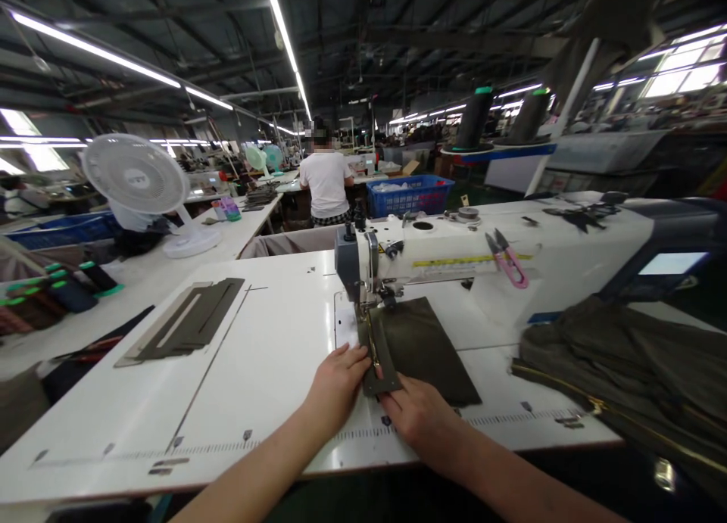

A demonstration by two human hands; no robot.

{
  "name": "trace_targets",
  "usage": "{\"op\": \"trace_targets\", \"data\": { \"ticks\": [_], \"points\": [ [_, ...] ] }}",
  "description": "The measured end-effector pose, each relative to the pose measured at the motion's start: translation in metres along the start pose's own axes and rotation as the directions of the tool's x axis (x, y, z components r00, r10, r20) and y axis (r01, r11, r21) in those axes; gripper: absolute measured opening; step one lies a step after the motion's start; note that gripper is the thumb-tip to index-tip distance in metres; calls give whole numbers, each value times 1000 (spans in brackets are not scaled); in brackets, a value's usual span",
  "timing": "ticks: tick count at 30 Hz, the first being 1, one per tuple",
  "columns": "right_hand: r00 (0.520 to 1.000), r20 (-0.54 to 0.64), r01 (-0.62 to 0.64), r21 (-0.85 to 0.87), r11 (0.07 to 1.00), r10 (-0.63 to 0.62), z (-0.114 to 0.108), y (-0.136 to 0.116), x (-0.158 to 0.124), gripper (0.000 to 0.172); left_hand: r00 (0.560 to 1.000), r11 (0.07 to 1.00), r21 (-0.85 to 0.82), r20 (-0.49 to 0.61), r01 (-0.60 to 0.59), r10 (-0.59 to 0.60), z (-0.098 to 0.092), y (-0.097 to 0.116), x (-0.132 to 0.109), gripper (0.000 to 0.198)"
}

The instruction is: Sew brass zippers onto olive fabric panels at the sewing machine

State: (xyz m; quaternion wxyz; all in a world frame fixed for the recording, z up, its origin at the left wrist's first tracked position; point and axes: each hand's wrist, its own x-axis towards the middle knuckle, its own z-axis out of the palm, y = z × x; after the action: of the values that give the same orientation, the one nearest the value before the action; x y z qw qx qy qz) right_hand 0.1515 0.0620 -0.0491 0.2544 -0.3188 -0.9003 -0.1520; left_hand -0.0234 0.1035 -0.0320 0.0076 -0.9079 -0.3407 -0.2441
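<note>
Observed left hand resting flat-fingered on, right hand touching near corner of, dark-olive slotted fabric strip with gold-toothed zipper; cannot confirm right-hand pinch. Found beneath sewing machine head, long axis fore-and-aft, far end slightly left.

Fabric reaches under the machine head (cut panels at left).

On my feed I see a white fan at the left, with thread spools nearer the camera. Farther off, I make out a person near a blue crate; strip lights glow overhead.
</note>
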Motion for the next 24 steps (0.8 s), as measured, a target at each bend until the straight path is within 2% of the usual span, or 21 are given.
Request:
{"op": "trace_targets", "data": {
  "ticks": [5, 8, 14, 24],
  "points": [
    [996, -85, -7, -19, 1000, 5, 6, 0, -1, 29, 1000, 998, 64, -17, 5, -4, 6, 0, 3, 24],
    [994, -109, -21, -29, 999, 18, 7, 1, 2, 30, 1000, 997, 80, 16, -16, 15, 5, -1, 5, 24],
    [998, -52, -24, -33, 999, 22, 9, 9, 4, 29, 998, 996, 88, 62, -10, 5, 3, -7, 12, 26],
    [999, -24, -39, 3, 999, 39, 10, 28, 18, 24, 999, 998, 66, 40, -20, 17, 6, -22, 29, 22]
  ]
}}
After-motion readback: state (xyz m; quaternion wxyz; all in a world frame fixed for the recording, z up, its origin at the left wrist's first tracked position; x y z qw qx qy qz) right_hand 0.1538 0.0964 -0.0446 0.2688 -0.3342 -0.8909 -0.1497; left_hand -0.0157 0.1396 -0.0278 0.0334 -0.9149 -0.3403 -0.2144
